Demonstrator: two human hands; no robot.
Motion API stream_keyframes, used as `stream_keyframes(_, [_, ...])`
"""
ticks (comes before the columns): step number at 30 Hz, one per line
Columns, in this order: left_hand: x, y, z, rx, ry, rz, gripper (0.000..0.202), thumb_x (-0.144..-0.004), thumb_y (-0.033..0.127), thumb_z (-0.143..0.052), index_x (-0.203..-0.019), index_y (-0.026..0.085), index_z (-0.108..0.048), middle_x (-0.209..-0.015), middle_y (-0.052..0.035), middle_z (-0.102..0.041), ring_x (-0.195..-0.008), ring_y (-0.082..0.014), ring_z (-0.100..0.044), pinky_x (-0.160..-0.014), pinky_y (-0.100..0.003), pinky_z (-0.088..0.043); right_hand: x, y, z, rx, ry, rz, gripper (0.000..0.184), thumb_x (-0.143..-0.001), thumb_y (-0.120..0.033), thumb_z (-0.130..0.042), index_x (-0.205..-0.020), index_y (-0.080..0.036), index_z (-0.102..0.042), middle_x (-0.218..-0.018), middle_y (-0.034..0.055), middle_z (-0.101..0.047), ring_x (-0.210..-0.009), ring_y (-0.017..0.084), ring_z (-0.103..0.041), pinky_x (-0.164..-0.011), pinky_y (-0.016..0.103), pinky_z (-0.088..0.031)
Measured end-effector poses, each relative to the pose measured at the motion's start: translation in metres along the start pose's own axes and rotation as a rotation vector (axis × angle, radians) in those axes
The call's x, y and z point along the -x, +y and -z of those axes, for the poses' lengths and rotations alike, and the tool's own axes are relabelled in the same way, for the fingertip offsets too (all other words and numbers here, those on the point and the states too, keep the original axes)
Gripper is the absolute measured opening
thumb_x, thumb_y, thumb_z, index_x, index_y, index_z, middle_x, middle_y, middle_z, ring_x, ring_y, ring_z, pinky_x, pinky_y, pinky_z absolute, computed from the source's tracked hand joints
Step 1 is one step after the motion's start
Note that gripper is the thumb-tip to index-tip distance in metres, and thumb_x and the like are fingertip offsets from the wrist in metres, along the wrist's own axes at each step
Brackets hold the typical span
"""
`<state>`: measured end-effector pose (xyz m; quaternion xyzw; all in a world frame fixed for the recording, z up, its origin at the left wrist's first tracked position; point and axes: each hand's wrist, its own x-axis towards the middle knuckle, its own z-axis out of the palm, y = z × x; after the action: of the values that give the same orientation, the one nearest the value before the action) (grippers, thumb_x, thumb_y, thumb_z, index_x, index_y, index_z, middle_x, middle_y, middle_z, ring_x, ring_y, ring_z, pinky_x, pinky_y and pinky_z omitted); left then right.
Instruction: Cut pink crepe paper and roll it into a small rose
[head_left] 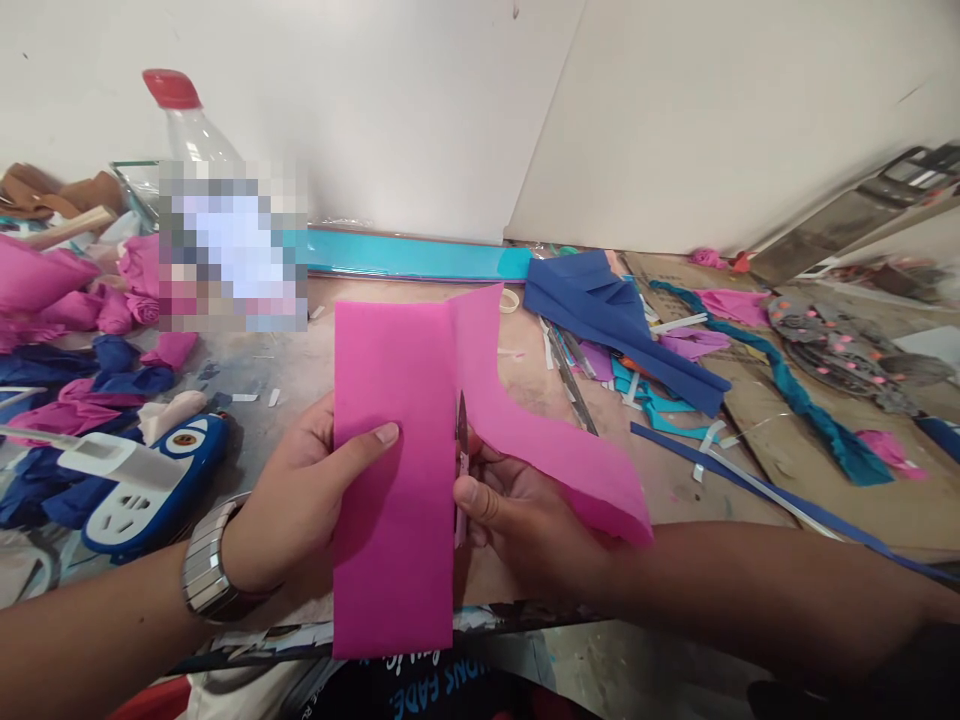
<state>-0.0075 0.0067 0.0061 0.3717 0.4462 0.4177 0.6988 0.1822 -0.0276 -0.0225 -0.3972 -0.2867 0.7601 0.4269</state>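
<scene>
My left hand (pixel 292 490) grips the long edge of a folded pink crepe-like paper sheet (pixel 394 560), thumb flat on top and fingers behind. My right hand (pixel 517 500) is closed around a pair of scissors (pixel 462 430). Its dark pointed blade shows upright at the slit along the sheet's right side; the handles are mostly hidden by my fingers. To the right of the slit, a partly cut-off pink strip (pixel 555 435) curves over my right hand, still joined to the sheet near the top.
Pink and blue paper pieces (pixel 67 290) and a blue-and-white power strip (pixel 157 490) crowd the left. A red-capped bottle (pixel 195 135) stands behind. Folded blue paper (pixel 600 300), a teal twisted strip (pixel 795 390) and cardboard (pixel 727 470) lie right. A white wall (pixel 420 120) closes the back.
</scene>
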Motion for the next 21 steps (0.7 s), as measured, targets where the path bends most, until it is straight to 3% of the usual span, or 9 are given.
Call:
stream_keyframes(5, [0.001, -0.001, 0.002, -0.032, -0.003, -0.027, 0.04, -0.082, 0.041, -0.079, -0.111, 0.017, -0.07, -0.1, -0.0114, -0.078, -0.081, -0.0273, -0.075, -0.069, -0.036, -0.062, -0.005, -0.001, 0.002, 0.087, -0.028, 0.067, 0.046, -0.075, -0.053, -0.087, -0.099, -0.02, -0.064, -0.075, -0.0038, -0.06, -0.062, 0.009, -0.051, -0.056, 0.023, -0.037])
stream_keyframes(11, [-0.005, 0.0, 0.006, -0.035, -0.006, -0.097, 0.033, -0.082, 0.04, -0.08, -0.106, 0.018, -0.071, -0.1, -0.0081, -0.078, -0.079, -0.0207, -0.073, -0.068, -0.029, -0.061, -0.007, -0.003, 0.001, 0.145, 0.004, 0.166, 0.035, -0.083, -0.05, -0.081, -0.1, -0.023, -0.067, -0.073, -0.0022, -0.058, -0.069, 0.015, -0.054, -0.067, 0.03, -0.047])
stream_keyframes(14, [-0.013, 0.007, 0.007, -0.027, -0.014, -0.168, 0.038, -0.084, 0.041, -0.079, -0.113, 0.02, -0.068, -0.102, -0.0068, -0.077, -0.077, -0.0187, -0.073, -0.065, -0.027, -0.061, -0.008, -0.004, 0.001, 0.211, 0.016, 0.173, 0.035, -0.083, -0.055, -0.079, -0.095, -0.023, -0.067, -0.071, -0.001, -0.057, -0.076, 0.018, -0.057, -0.073, 0.033, -0.049])
stream_keyframes(17, [-0.021, 0.018, 0.011, -0.031, -0.03, -0.279, 0.043, -0.086, 0.04, -0.077, -0.122, 0.023, -0.063, -0.108, -0.006, -0.076, -0.084, -0.0191, -0.074, -0.071, -0.028, -0.063, -0.01, -0.004, 0.001, 0.271, 0.026, 0.175, 0.039, -0.083, -0.058, -0.077, -0.099, -0.023, -0.068, -0.076, 0.0009, -0.061, -0.085, 0.02, -0.06, -0.076, 0.034, -0.05])
stream_keyframes(21, [-0.028, 0.039, 0.018, -0.143, -0.013, -0.401, 0.061, -0.081, 0.035, -0.082, -0.134, 0.027, -0.054, -0.094, -0.0018, -0.076, -0.076, -0.0169, -0.074, -0.066, -0.025, -0.062, -0.015, -0.005, -0.001, 0.301, 0.035, 0.191, 0.045, -0.083, -0.06, -0.076, -0.107, -0.023, -0.069, -0.084, 0.0025, -0.066, -0.09, 0.021, -0.061, -0.078, 0.034, -0.05])
